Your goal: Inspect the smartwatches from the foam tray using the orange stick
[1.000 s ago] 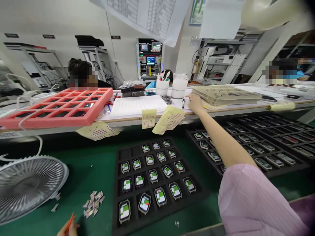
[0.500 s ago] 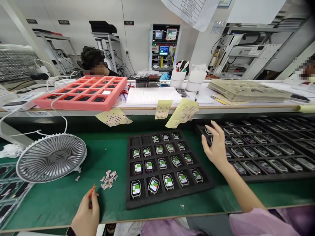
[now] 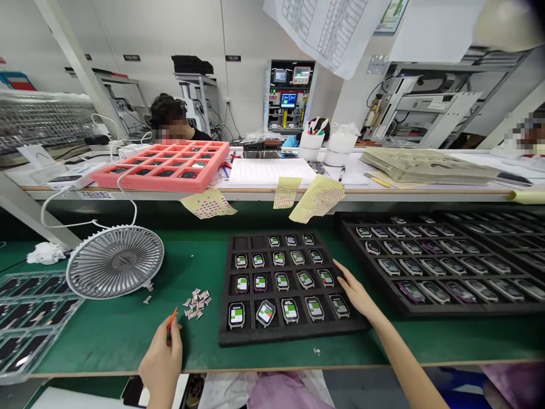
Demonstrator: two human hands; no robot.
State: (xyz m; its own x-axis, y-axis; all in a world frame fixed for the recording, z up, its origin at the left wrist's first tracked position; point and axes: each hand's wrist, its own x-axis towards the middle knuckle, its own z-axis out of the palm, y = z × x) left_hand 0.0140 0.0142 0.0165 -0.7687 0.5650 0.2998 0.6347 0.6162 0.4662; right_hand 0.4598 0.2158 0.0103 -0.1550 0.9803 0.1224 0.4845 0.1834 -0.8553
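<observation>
My left hand [image 3: 162, 352] is closed around a thin orange pointed tool [image 3: 172, 318], whose tip sticks up between the fingers. Just beyond it lies a small heap of pale tabs [image 3: 197, 304] on the green mat. A black foam tray [image 3: 293, 334] sits in front of me, holding several smartwatches with lit green-and-white screens, such as the watch [image 3: 236, 315] at the near left corner. My right hand [image 3: 356, 292] rests at this tray's right edge with fingers stretched out along the rim. Whether it presses on the foam I cannot tell.
A grey fan [image 3: 117, 262] stands left, near a clear tray [image 3: 38, 341] of dark parts. Another black tray [image 3: 426, 309] of unlit watches is at the right. The shelf holds a pink foam tray [image 3: 162, 180]. A person [image 3: 168, 116] sits beyond it.
My right hand has moved from above the right-hand watch tray down and left to the edge of the middle tray. My left hand still holds the orange tool. The camera view has shifted slightly.
</observation>
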